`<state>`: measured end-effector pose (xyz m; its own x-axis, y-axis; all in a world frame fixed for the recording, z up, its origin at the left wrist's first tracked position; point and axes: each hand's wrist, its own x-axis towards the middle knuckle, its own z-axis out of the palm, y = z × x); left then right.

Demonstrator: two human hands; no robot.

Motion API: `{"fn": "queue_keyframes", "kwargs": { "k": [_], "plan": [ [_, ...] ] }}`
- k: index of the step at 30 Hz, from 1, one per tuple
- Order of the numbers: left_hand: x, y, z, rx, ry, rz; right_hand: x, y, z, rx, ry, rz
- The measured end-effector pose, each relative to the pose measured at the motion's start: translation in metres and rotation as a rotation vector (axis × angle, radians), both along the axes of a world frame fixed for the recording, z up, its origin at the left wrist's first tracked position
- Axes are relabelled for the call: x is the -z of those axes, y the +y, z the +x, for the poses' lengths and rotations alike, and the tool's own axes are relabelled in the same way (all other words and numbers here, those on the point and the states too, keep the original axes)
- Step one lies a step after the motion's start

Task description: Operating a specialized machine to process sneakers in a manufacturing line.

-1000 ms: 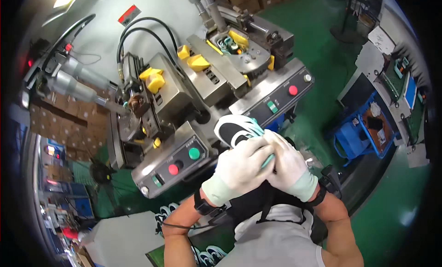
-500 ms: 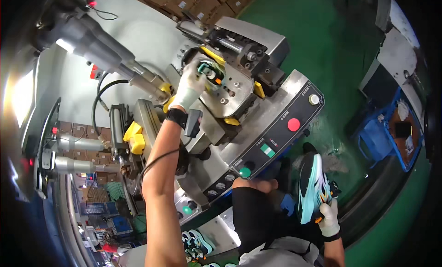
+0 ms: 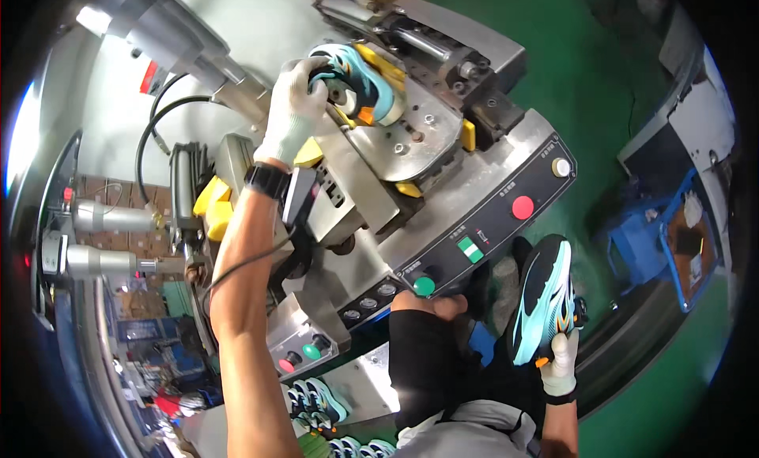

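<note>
Left hand (image 3: 299,94) grasps one running shoe (image 3: 382,100) at twelve o'clock; right hand (image 3: 562,365) grips second sneaker (image 3: 539,312) at four, apparently to stay clear.

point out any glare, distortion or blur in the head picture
In the head view, fisheye bending and a black rim; washed-out glare at the far left edge; a bright patch on the silver plate low in the centre; upper-right background dim and soft; the control panel and the shoe in the right hand fairly clear.
</note>
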<state>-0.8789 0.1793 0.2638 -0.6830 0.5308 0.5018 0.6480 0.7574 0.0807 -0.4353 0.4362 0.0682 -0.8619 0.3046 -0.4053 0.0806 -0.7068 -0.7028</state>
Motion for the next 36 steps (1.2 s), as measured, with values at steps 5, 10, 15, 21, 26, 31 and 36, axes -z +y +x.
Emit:
{"fn": "queue_keyframes", "kwargs": {
  "k": [5, 10, 15, 21, 26, 31, 36],
  "plan": [
    [-0.056, -0.035, 0.177, 0.163, 0.149, 0.112, -0.031, 0.000, -0.050, -0.085, 0.098, 0.327],
    [0.008, -0.087, 0.337, 0.324, -0.560, 0.301, -0.111, -0.008, -0.210, -0.198, 0.357, 0.962],
    [0.111, -0.127, 0.452, 0.146, -1.024, 0.212, -0.191, -0.079, -0.379, -0.618, 0.329, 1.265],
    [0.154, -0.146, 0.476, -0.044, -0.977, 0.402, -0.085, -0.149, -0.511, -0.518, 0.111, 1.977],
    [0.157, -0.140, 0.468, -0.011, -0.977, 0.413, -0.061, -0.124, -0.529, -0.587, 0.313, 1.825],
    [0.166, -0.138, 0.470, 0.060, -0.902, 0.416, -0.092, -0.139, -0.440, -0.503, 0.437, 1.804],
    [0.168, -0.149, 0.491, 0.016, -0.931, 0.421, -0.087, -0.170, -0.196, -0.452, 0.895, 1.391]
  ]
}}
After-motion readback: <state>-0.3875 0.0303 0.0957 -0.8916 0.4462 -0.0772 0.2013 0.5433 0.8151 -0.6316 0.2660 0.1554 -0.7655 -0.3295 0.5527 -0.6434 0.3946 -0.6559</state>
